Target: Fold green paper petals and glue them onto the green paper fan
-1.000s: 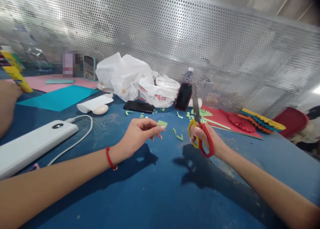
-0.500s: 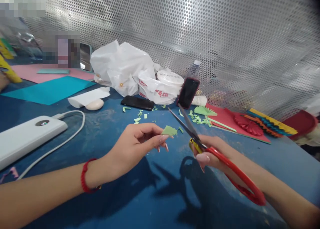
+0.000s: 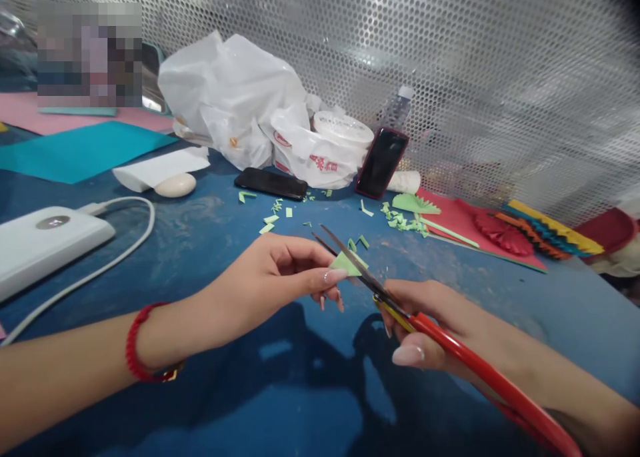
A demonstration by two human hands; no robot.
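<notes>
Between the thumb and fingers of my left hand is a small piece of light green paper, held above the blue table. My right hand grips red-handled scissors with a yellow part near the pivot. The dark blades lie across the green paper, a narrow gap between their tips. Several green paper scraps are scattered on the table beyond both hands. A red braided bracelet circles my left wrist.
A white power bank with a cable lies at left, near blue paper. Farther back are a black phone, white plastic bags and a propped phone. Red paper and folded paper strips lie right.
The scissors have moved left onto the green paper, and their blades have come closer together. My left hand still pinches the paper. The whole view has shifted slightly.
</notes>
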